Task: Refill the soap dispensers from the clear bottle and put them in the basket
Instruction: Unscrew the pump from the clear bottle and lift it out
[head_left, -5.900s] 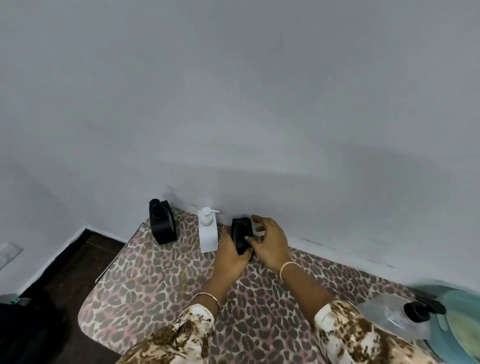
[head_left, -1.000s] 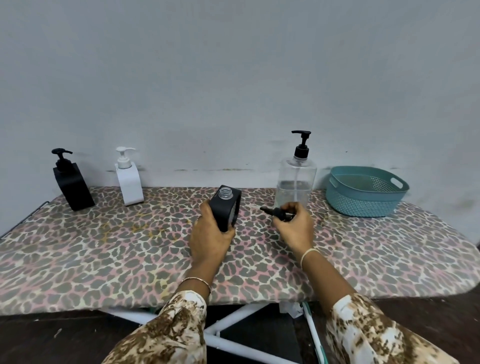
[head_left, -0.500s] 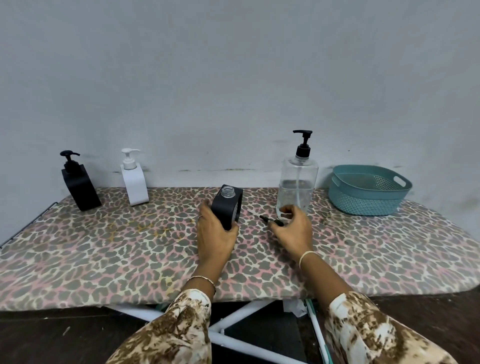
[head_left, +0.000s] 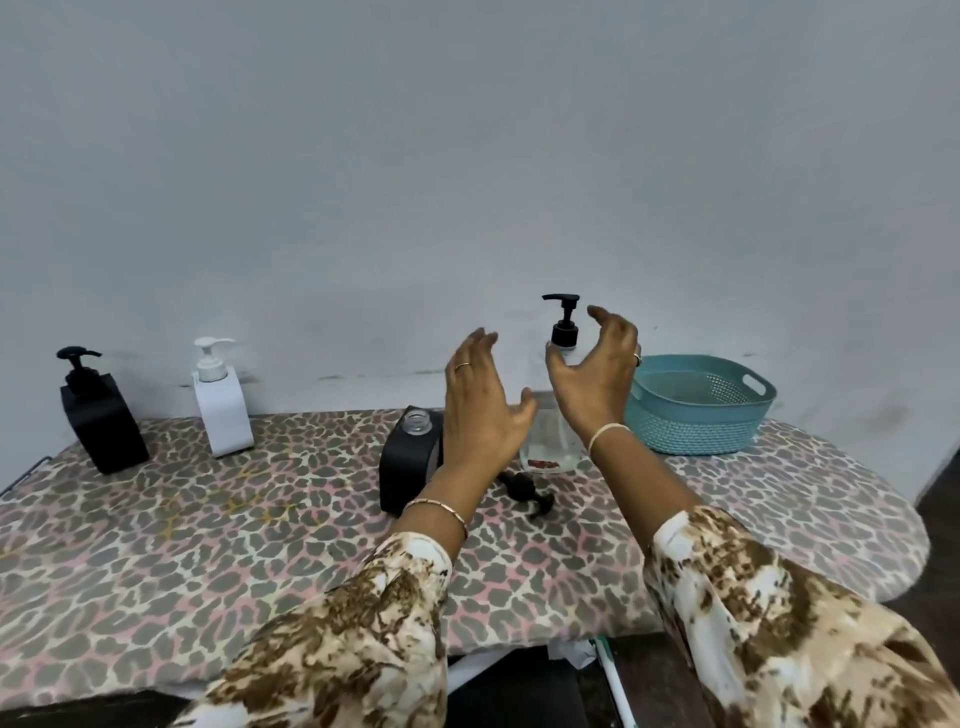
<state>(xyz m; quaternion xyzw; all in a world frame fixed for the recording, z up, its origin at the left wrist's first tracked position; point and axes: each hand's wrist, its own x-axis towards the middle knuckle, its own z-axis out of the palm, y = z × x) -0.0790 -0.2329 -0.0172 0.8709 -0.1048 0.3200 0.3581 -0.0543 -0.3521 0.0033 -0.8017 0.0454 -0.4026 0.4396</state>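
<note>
Left hand and right hand, fingers spread and empty, flank the clear bottle at three o'clock of the open black dispenser; rigid, smooth, probably slippery, it is best gripped around the body.

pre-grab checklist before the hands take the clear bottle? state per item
1. Left hand and right hand free: ok, both open, holding nothing.
2. Black dispenser upright, neck uncapped: ok.
3. Removed pump off the neck, lying on the board: ok.
4. Clear bottle open for pouring: not ok, its pump top is on.
5. Soap level in the clear bottle: cannot tell, the hands hide much of its body.
6. Basket has room: ok, no dispenser seen in it.
</note>
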